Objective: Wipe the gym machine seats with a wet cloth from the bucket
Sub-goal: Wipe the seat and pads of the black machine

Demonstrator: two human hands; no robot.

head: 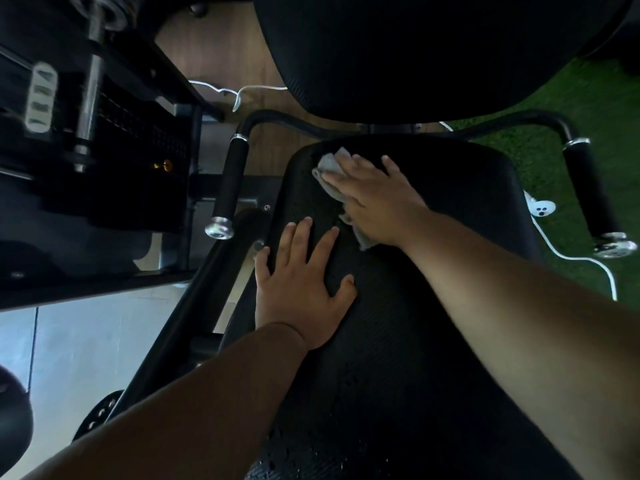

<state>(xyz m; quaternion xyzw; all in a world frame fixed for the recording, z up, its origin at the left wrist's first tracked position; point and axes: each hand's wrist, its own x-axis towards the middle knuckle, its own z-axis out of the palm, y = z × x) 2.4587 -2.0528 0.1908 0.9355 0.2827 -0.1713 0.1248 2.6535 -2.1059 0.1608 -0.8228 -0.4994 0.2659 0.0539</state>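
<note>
Seat [433, 306]: black padded vinyl, fine woven texture, matt. Cloth [330, 168] under right hand [377, 202]: grey, soft, creased fabric. Handles [230, 181] either side of that grip: matt black foam sleeves, polished chrome end caps. Floor [221, 46] beyond: wood-grain boards; green artificial turf [588, 109].

the black textured seat [398, 306] fills the middle of the head view and serves as the landmark. the right hand [375, 199] lies flat on a grey cloth [332, 168] near the seat's far end, fingers straight, pressing it onto the pad. the left hand [304, 285] rests palm down with fingers spread on the seat's left edge, nearer than the cloth. beyond the seat stands the black backrest [415, 53]. black handles with chrome ends flank the seat: the left handle [230, 181] and the right handle [594, 192]. right of the seat, a white cable [575, 258] crosses green turf [571, 109].
</note>
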